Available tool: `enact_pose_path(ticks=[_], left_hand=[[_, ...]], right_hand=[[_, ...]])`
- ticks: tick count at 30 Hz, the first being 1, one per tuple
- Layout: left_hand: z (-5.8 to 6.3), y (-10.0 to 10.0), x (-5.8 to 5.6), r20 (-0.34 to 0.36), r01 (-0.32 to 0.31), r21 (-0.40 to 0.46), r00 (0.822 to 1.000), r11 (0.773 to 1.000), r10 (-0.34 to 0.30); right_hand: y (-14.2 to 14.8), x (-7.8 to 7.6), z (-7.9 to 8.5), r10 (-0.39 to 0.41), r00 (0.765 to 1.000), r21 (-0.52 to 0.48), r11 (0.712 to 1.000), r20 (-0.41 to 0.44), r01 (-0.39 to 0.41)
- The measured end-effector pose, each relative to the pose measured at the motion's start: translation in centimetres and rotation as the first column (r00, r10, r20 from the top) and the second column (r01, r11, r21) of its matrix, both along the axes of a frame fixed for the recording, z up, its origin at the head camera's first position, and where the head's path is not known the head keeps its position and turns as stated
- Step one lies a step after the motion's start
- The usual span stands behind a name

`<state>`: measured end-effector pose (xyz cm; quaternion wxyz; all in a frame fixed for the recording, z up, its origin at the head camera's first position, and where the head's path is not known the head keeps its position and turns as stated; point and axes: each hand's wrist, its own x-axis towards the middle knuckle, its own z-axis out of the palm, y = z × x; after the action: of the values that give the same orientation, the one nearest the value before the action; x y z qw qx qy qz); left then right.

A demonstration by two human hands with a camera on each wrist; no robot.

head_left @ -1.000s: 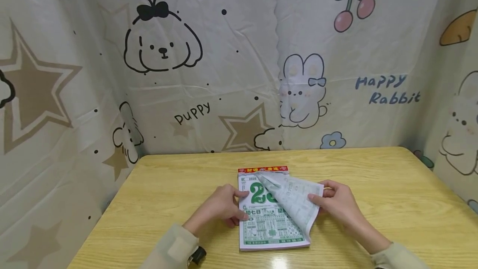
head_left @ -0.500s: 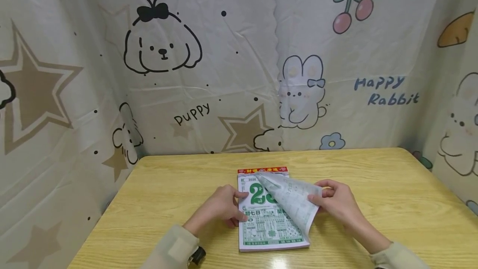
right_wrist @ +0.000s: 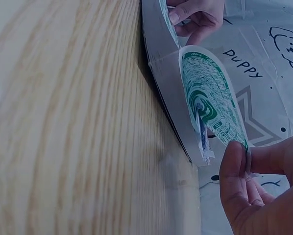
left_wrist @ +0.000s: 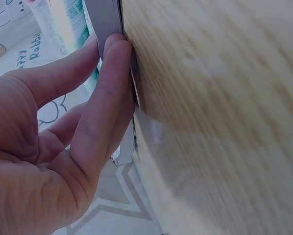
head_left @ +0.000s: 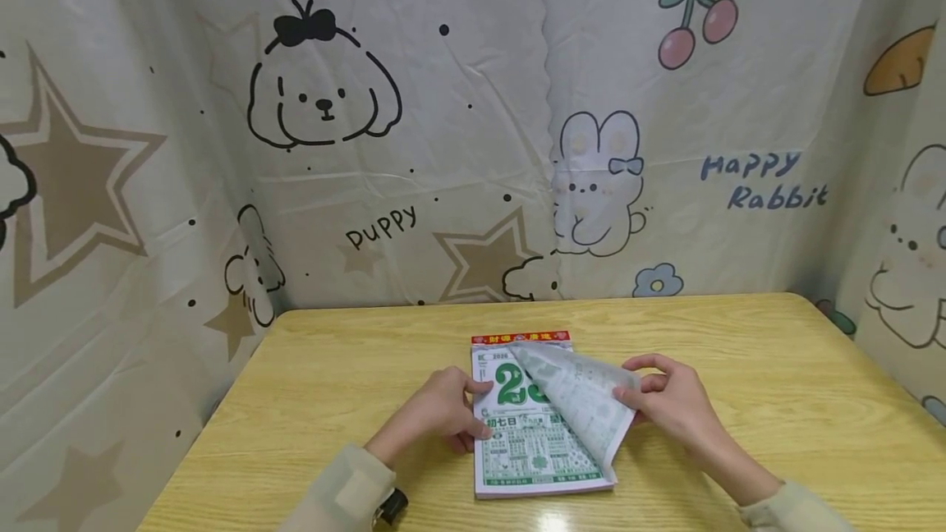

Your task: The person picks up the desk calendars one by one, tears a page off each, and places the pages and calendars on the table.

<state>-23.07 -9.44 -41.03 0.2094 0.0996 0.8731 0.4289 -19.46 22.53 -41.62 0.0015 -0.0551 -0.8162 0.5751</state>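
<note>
A thick tear-off calendar [head_left: 539, 458] with a red header and green print lies flat on the table. My left hand [head_left: 447, 409] grips its left edge, two fingertips on the top sheet. In the left wrist view, fingers of that hand [left_wrist: 83, 152] press the side of the page block [left_wrist: 105, 17]. The top page [head_left: 591, 388] is peeled up from the right and folds diagonally, hiding part of the large green number. My right hand [head_left: 676, 401] pinches this page by its right edge. In the right wrist view the lifted page [right_wrist: 210, 81] curls away from the block.
The wooden table [head_left: 332, 343] has a pale cloth backdrop [head_left: 473, 162] with cartoon prints behind it and at both sides. A small black object [head_left: 392, 506] shows beside the left sleeve [head_left: 347, 483].
The lifted page bows slightly more near my right fingers, and its upper corner tips down a little. Both hands stay in about the same place; the calendar has not moved.
</note>
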Motion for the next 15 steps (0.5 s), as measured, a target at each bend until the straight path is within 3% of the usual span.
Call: enact_pose_path(ticks=[15], left_hand=[[-0.2, -0.03, -0.1, 0.008, -0.007, 0.004, 1.0, 1.0, 0.007]], right_hand=[[0.71, 0.35, -0.11, -0.017, 1.0, 0.069, 0.997, -0.005, 0.018]])
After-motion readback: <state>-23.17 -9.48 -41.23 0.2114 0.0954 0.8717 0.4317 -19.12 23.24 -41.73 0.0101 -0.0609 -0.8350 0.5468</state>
